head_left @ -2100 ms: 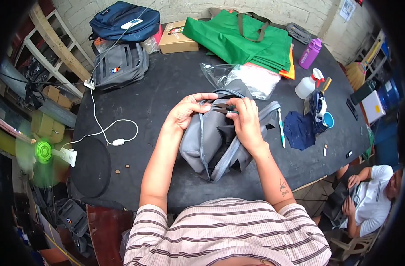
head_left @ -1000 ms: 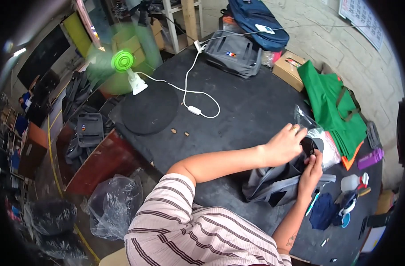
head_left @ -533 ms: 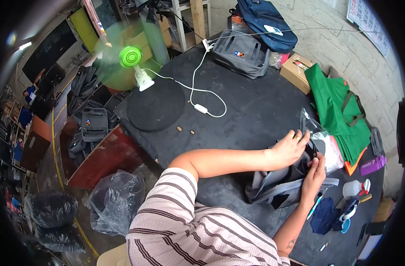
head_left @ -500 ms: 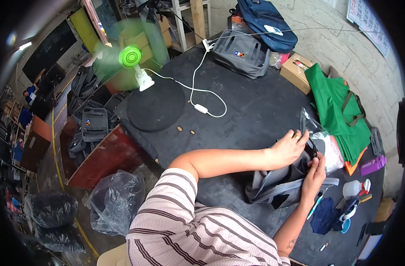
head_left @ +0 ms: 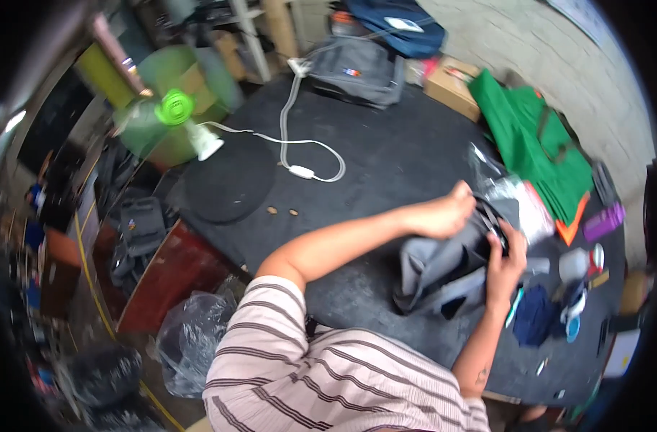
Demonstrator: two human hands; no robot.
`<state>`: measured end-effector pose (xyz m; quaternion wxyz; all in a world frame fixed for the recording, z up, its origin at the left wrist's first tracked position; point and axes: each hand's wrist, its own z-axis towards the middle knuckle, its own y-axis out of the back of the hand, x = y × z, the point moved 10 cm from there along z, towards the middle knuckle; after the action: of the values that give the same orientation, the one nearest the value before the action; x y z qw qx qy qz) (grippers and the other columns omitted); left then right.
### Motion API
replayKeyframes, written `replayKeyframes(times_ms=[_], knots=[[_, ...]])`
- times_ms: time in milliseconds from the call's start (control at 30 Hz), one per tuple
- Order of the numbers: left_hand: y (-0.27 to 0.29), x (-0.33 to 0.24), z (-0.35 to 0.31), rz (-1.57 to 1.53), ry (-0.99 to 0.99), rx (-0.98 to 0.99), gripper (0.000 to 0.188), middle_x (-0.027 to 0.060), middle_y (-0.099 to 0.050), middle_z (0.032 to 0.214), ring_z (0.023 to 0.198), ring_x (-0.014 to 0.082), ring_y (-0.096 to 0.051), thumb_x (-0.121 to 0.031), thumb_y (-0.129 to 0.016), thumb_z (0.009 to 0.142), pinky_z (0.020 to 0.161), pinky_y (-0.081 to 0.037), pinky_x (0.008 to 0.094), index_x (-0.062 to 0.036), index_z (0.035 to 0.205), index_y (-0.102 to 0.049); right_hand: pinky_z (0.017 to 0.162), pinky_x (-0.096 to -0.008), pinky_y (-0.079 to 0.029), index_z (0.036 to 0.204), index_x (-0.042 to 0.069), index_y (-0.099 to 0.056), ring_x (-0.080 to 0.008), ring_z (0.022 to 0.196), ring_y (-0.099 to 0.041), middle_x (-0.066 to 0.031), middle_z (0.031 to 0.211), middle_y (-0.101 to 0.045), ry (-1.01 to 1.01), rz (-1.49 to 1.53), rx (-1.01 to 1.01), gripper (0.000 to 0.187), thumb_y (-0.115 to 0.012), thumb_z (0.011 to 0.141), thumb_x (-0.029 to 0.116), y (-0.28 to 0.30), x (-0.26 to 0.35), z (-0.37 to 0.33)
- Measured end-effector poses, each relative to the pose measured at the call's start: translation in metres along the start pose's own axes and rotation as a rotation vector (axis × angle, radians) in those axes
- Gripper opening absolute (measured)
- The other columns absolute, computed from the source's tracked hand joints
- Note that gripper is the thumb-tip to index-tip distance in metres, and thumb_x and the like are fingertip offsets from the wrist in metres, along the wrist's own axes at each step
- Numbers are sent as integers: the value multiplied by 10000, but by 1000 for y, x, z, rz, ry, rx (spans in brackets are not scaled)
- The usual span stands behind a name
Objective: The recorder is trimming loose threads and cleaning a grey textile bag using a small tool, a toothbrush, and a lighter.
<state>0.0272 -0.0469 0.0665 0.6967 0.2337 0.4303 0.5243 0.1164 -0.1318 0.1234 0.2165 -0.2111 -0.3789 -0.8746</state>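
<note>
Not much has moved since half a second back: the view has just swung a bit, and both hands are in the same spot on the grey bag [head_left: 443, 270], which sits on the black bench [head_left: 386, 144] close to its near right side. Left hand [head_left: 443, 214] is curled over the top edge of the bag, fingers closed on the fabric near the black strap [head_left: 490, 219]. Right hand [head_left: 505, 263] pinches the same top part from the other side, fingers bent and gripping. Just right of the bag there's a dark blue cloth [head_left: 533, 317] and a white bottle [head_left: 577, 263]. Further back lie a clear plastic bag [head_left: 512, 198], a green tote [head_left: 537, 144] and a cardboard box [head_left: 451, 86]. A white cable [head_left: 300, 155] loops across the bench near a green fan [head_left: 177, 115], with a grey backpack [head_left: 357, 68] at the far edge.
</note>
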Motion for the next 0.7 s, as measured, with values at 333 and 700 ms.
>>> replayKeyframes(times_ms=[333, 700], knots=[[7, 27, -6, -506, 352, -17, 144, 86, -382, 942, 905, 203, -415, -176, -456, 929, 867, -355, 300, -33, 929, -467, 705, -375, -411, 870, 28, -670, -283, 742, -514, -92, 757, -580, 15, -86, 20, 156, -692, 722, 76, 1, -2, 3], [6, 25, -9, -549, 430, -25, 152, 74, -398, 991, 976, 197, -402, -190, -446, 950, 918, -335, 305, -42, 950, -483, 701, -365, -421, 856, 44, -685, -252, 745, -517, -58, 748, -585, 53, -100, 22, 178, -725, 686, 81, -6, 5, 0]])
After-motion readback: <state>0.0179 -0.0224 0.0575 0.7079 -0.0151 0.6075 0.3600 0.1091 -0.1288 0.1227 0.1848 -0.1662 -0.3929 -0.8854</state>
